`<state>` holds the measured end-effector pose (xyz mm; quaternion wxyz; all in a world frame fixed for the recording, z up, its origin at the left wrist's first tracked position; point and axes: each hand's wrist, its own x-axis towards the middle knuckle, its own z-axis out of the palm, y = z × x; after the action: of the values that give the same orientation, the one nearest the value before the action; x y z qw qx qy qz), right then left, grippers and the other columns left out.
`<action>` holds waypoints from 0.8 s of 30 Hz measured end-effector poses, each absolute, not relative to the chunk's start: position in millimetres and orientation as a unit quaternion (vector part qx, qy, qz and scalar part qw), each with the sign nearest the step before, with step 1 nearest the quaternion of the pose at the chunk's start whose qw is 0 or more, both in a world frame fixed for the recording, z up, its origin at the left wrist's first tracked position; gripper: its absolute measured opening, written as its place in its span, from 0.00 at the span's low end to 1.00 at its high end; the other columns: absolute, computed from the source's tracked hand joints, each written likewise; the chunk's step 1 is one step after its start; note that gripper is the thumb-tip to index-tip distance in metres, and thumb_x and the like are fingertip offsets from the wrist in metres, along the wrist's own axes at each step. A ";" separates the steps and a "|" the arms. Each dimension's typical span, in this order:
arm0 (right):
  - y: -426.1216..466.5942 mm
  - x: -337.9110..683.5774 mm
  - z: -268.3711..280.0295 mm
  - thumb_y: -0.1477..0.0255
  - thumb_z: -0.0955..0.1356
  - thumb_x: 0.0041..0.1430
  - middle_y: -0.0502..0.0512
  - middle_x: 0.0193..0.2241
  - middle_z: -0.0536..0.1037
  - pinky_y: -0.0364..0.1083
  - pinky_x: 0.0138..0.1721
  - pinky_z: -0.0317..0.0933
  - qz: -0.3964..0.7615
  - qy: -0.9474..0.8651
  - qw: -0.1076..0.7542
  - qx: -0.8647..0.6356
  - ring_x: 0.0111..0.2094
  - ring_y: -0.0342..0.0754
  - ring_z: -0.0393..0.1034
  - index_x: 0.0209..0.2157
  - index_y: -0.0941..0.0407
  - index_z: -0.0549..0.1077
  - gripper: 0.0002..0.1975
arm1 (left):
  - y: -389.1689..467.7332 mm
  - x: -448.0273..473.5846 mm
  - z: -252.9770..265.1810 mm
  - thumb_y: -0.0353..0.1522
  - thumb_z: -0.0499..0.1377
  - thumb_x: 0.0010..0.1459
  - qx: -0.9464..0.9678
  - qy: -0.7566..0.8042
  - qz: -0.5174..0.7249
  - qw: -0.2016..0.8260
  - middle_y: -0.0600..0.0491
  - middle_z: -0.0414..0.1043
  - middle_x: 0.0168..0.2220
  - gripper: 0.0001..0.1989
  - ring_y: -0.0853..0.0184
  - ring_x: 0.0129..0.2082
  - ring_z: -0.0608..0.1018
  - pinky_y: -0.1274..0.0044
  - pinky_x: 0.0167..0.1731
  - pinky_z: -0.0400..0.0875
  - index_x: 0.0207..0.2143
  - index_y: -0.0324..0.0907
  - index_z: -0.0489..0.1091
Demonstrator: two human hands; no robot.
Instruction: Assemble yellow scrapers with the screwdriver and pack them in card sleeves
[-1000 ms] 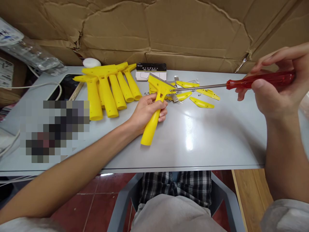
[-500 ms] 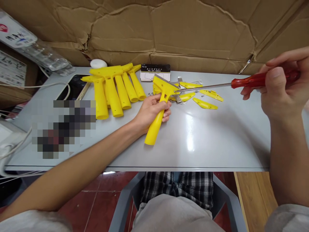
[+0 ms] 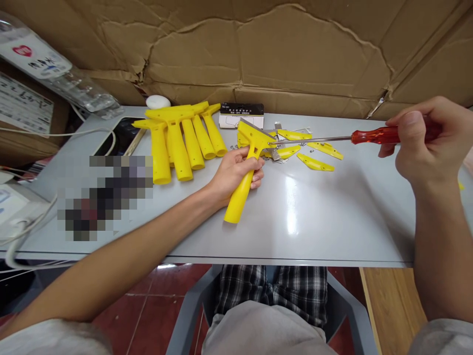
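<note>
My left hand [image 3: 236, 175] is closed around the neck of a yellow scraper [image 3: 239, 197], its head tilted up with a metal blade along the top edge. A screwdriver with a red see-through handle [image 3: 377, 135] is gripped in my right hand [image 3: 432, 143]. Its long shaft points left, and the tip meets the right end of the scraper's head; the screw there is too small to make out. Just behind lie loose yellow clamp pieces [image 3: 316, 162], thin metal blades [image 3: 277, 154] and small screws [image 3: 312, 151].
Several yellow scraper handles [image 3: 179, 153] lean together on the grey table [image 3: 332, 222], left of my left hand. A black-and-white package [image 3: 242, 118] and a white rounded object [image 3: 158, 102] stand by the cardboard [image 3: 303, 54]. At left are a phone [image 3: 123, 133], cables and a plastic bottle [image 3: 84, 88].
My right hand has shifted slightly left and down, its fingers turned differently around the screwdriver handle. The tip stays at the scraper's head. The whole view has shifted a little.
</note>
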<state>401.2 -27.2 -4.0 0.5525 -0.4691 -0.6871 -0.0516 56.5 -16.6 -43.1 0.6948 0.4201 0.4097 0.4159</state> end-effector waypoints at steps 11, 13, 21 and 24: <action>-24.2 401.3 -4.2 0.56 0.74 0.65 0.47 0.16 0.72 0.44 0.16 0.55 -0.073 -0.660 0.579 -0.474 0.17 0.46 0.72 0.27 0.55 0.76 0.18 | -17.8 56.9 -40.0 0.27 0.69 0.46 0.409 0.414 0.411 0.702 0.57 0.69 0.30 0.16 0.76 0.20 0.68 0.80 0.17 0.63 0.33 0.42 0.65; -23.4 401.6 -4.0 0.54 0.73 0.65 0.48 0.18 0.74 0.44 0.16 0.55 -0.081 -0.652 0.595 -0.463 0.18 0.46 0.72 0.27 0.55 0.75 0.21 | -17.6 56.9 -40.1 0.27 0.69 0.45 0.405 0.412 0.411 0.705 0.57 0.69 0.30 0.16 0.76 0.20 0.68 0.81 0.17 0.63 0.33 0.42 0.65; -20.3 399.0 -4.0 0.51 0.74 0.65 0.50 0.21 0.77 0.44 0.15 0.55 -0.082 -0.638 0.634 -0.429 0.17 0.44 0.72 0.25 0.56 0.73 0.24 | -17.3 56.6 -43.3 0.27 0.69 0.46 0.402 0.408 0.418 0.705 0.56 0.70 0.31 0.15 0.77 0.20 0.69 0.80 0.17 0.63 0.33 0.41 0.66; -20.6 396.0 -4.3 0.51 0.74 0.66 0.50 0.22 0.77 0.43 0.15 0.55 -0.075 -0.638 0.637 -0.425 0.18 0.44 0.73 0.25 0.56 0.73 0.25 | -17.2 56.5 -44.3 0.27 0.70 0.47 0.405 0.405 0.419 0.705 0.56 0.71 0.31 0.14 0.76 0.20 0.69 0.80 0.17 0.63 0.33 0.41 0.67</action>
<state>396.0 -20.6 -4.3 0.6375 -0.4254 -0.6380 -0.0746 56.5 -17.2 -44.3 0.7049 0.4049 0.4049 0.4187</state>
